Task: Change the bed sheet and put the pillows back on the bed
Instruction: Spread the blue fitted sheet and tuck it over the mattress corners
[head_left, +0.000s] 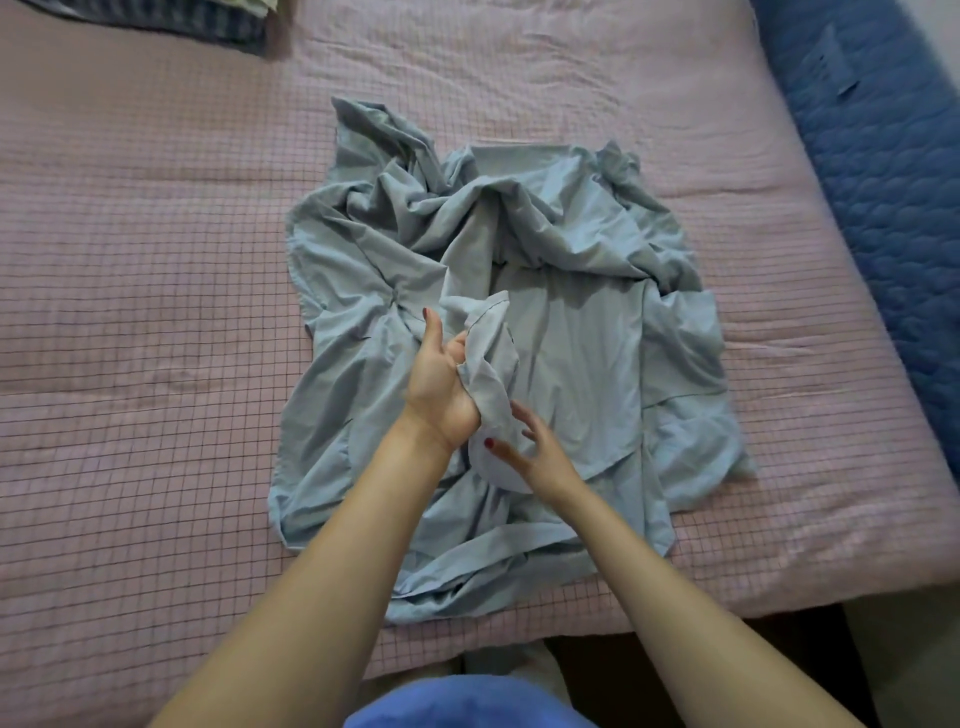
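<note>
Head view: pale blue sheet (545, 332) heaped mid-bed on pink checked cover (156, 312). Left hand (441, 379) clamped on a hemmed fold; right hand (540, 452) spread-fingered, just beside it. Best traced along hem to a corner before spreading.

Pink checked bed (156, 312); crumpled light-blue sheet (571, 338) on it.

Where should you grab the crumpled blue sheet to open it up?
Probably by the stitched hem, coming from the near side. The blue sheet lies bunched on the pink bed, so a fistful of its middle would only lift a lump. The left hand already holds a seamed edge, and the right hand is open beside the same strip, ready to pinch further along.
</note>
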